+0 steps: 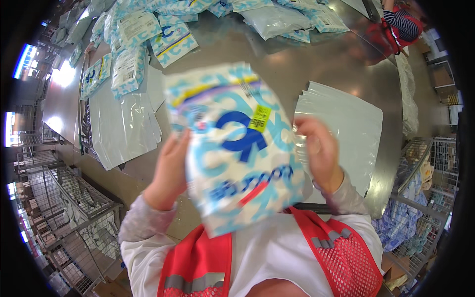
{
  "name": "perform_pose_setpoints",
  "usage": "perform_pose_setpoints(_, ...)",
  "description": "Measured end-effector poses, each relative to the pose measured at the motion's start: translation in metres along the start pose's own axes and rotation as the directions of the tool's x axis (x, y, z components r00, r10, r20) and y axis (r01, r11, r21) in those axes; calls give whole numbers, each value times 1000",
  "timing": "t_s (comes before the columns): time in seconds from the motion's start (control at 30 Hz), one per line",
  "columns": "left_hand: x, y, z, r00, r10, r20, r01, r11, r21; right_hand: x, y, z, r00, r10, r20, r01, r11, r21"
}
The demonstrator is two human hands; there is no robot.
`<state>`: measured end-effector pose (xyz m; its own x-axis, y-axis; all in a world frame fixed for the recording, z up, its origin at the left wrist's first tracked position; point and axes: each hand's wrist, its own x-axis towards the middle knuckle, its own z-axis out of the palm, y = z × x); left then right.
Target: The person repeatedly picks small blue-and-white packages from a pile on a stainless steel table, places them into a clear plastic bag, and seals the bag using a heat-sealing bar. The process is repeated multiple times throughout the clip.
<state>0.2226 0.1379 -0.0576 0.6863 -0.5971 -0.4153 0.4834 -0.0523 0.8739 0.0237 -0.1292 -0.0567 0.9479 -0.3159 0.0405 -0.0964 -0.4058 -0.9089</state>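
In front of my chest hangs a soft plastic package point(232, 173) with a white and light-blue pattern, a dark blue emblem and a yellow-green sticker. It is tilted and slightly blurred by motion. My left hand point(170, 168) is closed on its left edge, the fingers partly hidden behind it. At the opposite edge, my right hand point(320, 151) has bent fingers closed on the package's side. Beneath the right hand lies a stack of flat grey plastic mailing bags point(346, 133). A second stack of flat light-grey bags point(123, 128) is left of the package.
Similar patterned packages point(173, 42) are heaped along the far side of the metal table point(277, 62), with a grey filled bag point(277, 22) among them. Wire cages point(74, 198) flank me, another cage point(420, 198) at right. A person in red point(401, 27) stands at far right.
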Motion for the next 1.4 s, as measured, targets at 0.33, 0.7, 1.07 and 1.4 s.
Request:
perform_pose_setpoints(0.33,27,-131,-17,948,-315,-40,282,893,-351,19,69,63,994,83,-72,-89,992,-94)
perform_pose_setpoints(0.7,2,-70,1,922,168,350,-285,904,318,-69,144,76,880,466,-90,-246,610,753)
perform_pose_setpoints(1.07,45,-79,8,951,23,309,92,931,-352,-12,118,89,771,229,-594,187,810,556)
perform_pose_setpoints(1.4,111,-126,-23,933,210,292,-59,890,-453,56,168,77,781,228,-581,54,902,427)
